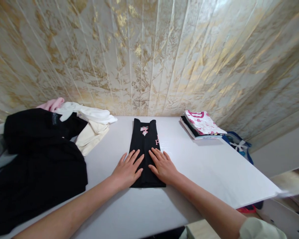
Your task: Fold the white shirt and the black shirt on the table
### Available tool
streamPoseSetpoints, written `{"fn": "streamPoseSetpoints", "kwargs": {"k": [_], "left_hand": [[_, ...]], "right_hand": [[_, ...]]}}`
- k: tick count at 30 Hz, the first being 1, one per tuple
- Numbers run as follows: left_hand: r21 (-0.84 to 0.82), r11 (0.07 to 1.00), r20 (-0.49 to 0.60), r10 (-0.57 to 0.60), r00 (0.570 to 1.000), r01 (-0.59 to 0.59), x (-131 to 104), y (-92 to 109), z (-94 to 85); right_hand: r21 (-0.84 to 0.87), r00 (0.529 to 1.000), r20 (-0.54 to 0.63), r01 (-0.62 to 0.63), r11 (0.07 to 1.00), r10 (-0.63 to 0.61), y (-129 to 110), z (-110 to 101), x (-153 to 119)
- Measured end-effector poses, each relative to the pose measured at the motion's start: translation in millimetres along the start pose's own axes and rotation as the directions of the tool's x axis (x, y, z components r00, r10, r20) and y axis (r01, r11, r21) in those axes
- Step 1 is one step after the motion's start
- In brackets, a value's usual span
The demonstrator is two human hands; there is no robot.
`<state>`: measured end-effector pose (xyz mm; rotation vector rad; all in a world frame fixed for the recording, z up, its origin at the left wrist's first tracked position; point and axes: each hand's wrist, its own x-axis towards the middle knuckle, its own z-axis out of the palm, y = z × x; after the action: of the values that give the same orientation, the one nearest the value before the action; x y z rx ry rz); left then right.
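A black garment [144, 146] with pink print lies folded into a long narrow shape on the white table, its two sides meeting along the middle. A pink and white patch shows through the gap at its far end. My left hand [128, 168] rests flat on the garment's left side with fingers spread. On the right side, my right hand [162, 166] lies palm down, fingers also apart. Both hands press on the cloth without gripping it.
A heap of loose clothes, mostly black [45, 159] with white, cream [93, 134] and pink pieces, covers the table's left. At the back right stands a stack of folded clothes [201, 124] topped by a white and pink shirt. A patterned curtain [139, 59] hangs behind the table [194, 172].
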<state>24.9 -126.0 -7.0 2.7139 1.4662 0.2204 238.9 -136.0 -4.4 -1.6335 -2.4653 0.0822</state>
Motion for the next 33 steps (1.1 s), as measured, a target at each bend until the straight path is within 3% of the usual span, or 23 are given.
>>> {"fn": "streamPoseSetpoints", "kwargs": {"k": [12, 20, 25, 30, 33], "left_hand": [[-0.030, 1.000, 0.006, 0.005, 1.000, -0.005, -31.3, 13.9, -3.5], [-0.213, 0.974, 0.070, 0.101, 0.992, -0.084, -62.1, 28.5, -35.6], [-0.285, 0.958, 0.160, 0.083, 0.984, -0.034, -48.6, 31.6, -54.5], [-0.211, 0.976, 0.086, 0.083, 0.993, -0.064, -29.5, 32.1, -41.5], [-0.271, 0.961, 0.036, 0.064, 0.997, -0.052, -27.1, 29.5, -33.2]], "right_hand": [[0.013, 0.994, 0.091, 0.052, 0.999, -0.053, -15.4, -12.9, -48.0], [0.088, 0.990, 0.122, 0.057, 0.994, -0.067, -14.8, -29.0, -53.5], [0.235, 0.984, 0.048, 0.153, 0.960, -0.169, -26.8, -41.5, -40.8], [0.280, 0.988, -0.074, 0.154, 0.947, -0.139, -39.9, -23.1, -34.2], [0.380, 0.986, -0.140, 0.136, 0.915, -0.089, -38.1, -15.3, -32.9]]}}
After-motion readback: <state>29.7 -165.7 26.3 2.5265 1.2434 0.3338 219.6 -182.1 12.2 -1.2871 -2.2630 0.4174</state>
